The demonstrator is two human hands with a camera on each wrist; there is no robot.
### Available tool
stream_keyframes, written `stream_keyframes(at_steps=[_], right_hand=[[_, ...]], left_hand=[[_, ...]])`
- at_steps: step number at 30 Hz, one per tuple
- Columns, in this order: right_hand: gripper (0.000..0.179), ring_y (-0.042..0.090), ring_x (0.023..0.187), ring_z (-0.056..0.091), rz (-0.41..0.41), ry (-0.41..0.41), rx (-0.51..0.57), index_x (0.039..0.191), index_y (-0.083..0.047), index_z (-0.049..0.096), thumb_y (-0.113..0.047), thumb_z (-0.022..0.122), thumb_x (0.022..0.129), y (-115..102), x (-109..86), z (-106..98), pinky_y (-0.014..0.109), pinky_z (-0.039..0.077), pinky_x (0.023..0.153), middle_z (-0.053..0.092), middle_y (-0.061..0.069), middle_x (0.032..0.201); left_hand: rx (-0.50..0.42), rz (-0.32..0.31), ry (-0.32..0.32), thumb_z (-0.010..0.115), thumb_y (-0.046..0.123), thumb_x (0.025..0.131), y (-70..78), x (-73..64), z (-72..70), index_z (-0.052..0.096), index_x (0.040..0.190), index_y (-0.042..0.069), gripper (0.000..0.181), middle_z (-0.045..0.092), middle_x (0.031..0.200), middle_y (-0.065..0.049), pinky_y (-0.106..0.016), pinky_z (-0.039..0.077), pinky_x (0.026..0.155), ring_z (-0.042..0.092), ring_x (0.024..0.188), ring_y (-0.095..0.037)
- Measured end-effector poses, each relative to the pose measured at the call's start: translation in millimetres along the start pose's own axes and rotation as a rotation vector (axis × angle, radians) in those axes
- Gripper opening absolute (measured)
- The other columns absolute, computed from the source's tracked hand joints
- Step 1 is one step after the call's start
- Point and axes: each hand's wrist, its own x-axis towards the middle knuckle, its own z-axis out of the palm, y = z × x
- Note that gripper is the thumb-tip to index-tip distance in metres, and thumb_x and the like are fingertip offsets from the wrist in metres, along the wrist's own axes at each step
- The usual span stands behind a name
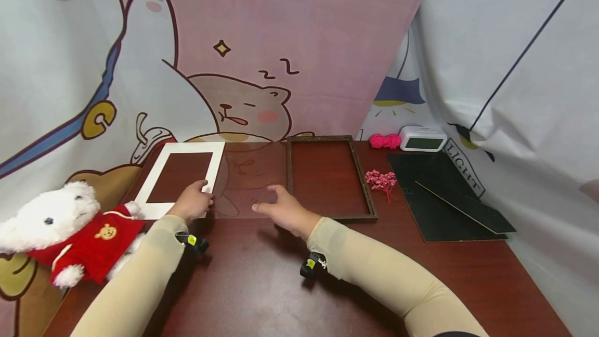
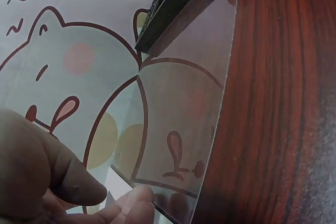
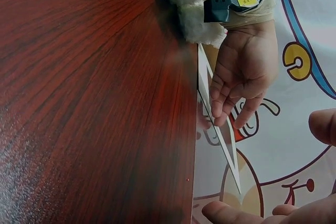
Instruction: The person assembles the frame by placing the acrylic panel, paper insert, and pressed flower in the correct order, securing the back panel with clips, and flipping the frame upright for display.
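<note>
My left hand (image 1: 192, 202) pinches the right border of a white picture mat (image 1: 217, 163) between thumb and fingers. In the left wrist view, its thumb (image 2: 73, 179) and fingertips meet by the mat's white corner (image 2: 119, 182). A clear, shiny sheet (image 1: 255, 170) lies to the mat's right and mirrors the wall drawing. Over its near right part my right hand (image 1: 287, 212) is held with thumb and fingers spread, holding nothing. An empty dark brown picture frame (image 1: 362, 183) lies just beyond the right hand, on the right of the sheet.
At the left edge sits a white plush toy in a red top (image 1: 105, 233). To the right are a pink flower sprig (image 1: 381, 180), pink yarn (image 1: 385, 141), a white digital clock (image 1: 423, 139) and black boards (image 1: 430, 217). A printed cloth (image 1: 327, 40) hangs behind the table.
</note>
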Motion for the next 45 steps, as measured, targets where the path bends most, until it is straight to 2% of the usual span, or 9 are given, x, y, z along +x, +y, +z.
stream_keyframes(at_steps=[6,9,11,13,19,23,26,37,45], right_hand=[[0.080,0.039,0.146,0.046,-0.001,0.005,0.002,0.157,-0.001,0.037,-0.031,0.077,0.095,-2,-1.4,0,0.055,0.037,0.121,0.042,0.027,0.160],[0.080,0.039,0.146,0.046,-0.003,0.007,-0.002,0.157,0.000,0.037,-0.031,0.077,0.095,-2,-1.7,1,0.055,0.036,0.121,0.042,0.028,0.160],[0.081,0.040,0.145,0.046,-0.005,0.007,0.000,0.157,0.000,0.037,-0.031,0.077,0.094,-2,-1.4,0,0.055,0.036,0.121,0.041,0.028,0.160],[0.081,0.040,0.144,0.047,-0.007,0.009,0.006,0.157,0.001,0.037,-0.030,0.077,0.094,-1,-0.6,0,0.056,0.037,0.120,0.041,0.030,0.160],[0.083,0.041,0.140,0.052,0.025,-0.021,0.049,0.159,-0.001,0.033,-0.032,0.076,0.096,-2,0.5,-3,0.060,0.044,0.113,0.039,0.030,0.160],[0.083,0.042,0.136,0.056,0.067,-0.052,0.105,0.161,-0.003,0.030,-0.032,0.075,0.097,-3,0.1,-3,0.067,0.052,0.100,0.041,0.030,0.159],[0.083,0.041,0.137,0.057,0.079,-0.056,0.124,0.160,-0.004,0.030,-0.031,0.075,0.096,-2,0.8,-3,0.068,0.054,0.096,0.042,0.029,0.158],[0.079,0.042,0.137,0.056,0.094,-0.042,0.121,0.158,-0.005,0.035,-0.031,0.076,0.095,-3,0.2,-4,0.066,0.056,0.094,0.045,0.027,0.155],[0.079,0.044,0.140,0.053,0.102,-0.052,0.129,0.160,-0.003,0.032,-0.030,0.073,0.098,-6,-2.1,-5,0.068,0.053,0.098,0.043,0.029,0.157]], left_hand=[[0.095,0.010,0.008,0.044,0.004,0.102,8.3,-2.7,2.4,0.022,0.160,-0.015,0.064,0.057,0.137,-0.037,-0.035,0.053,0.066,0.063,0.090,-0.029],[0.179,0.023,0.032,0.046,0.007,0.100,13.8,-4.9,2.9,0.026,0.158,-0.017,0.065,0.045,0.150,-0.040,-0.050,0.056,0.092,0.059,0.118,-0.045],[0.186,0.000,0.020,0.043,0.008,0.099,16.1,-6.8,2.4,0.025,0.158,-0.016,0.067,0.035,0.158,-0.041,-0.059,0.047,0.110,0.047,0.137,-0.050],[0.198,-0.017,0.006,0.041,0.008,0.098,17.4,-8.8,1.5,0.024,0.158,-0.017,0.068,0.030,0.161,-0.041,-0.063,0.039,0.117,0.039,0.146,-0.052],[0.211,-0.028,-0.011,0.039,0.010,0.097,17.1,-11.3,-0.3,0.022,0.157,-0.019,0.069,0.031,0.159,-0.042,-0.062,0.045,0.112,0.045,0.139,-0.051],[0.185,-0.020,0.007,0.040,0.007,0.095,11.6,-9.2,-0.3,0.024,0.156,-0.020,0.069,0.051,0.136,-0.040,-0.045,0.059,0.085,0.062,0.105,-0.040],[0.156,-0.016,0.021,0.041,0.004,0.094,8.5,-8.0,-0.6,0.024,0.155,-0.021,0.068,0.056,0.113,-0.030,-0.031,0.053,0.065,0.060,0.080,-0.025],[0.078,0.009,0.029,0.044,-0.003,0.091,5.0,-3.5,-2.8,0.025,0.151,-0.026,0.067,0.056,0.116,-0.035,-0.025,0.050,0.060,0.060,0.071,-0.018],[-0.019,-0.010,0.024,0.042,-0.006,0.091,-0.1,0.7,-4.0,0.024,0.152,-0.026,0.066,0.060,0.097,-0.024,-0.022,0.051,0.057,0.059,0.066,-0.013]])
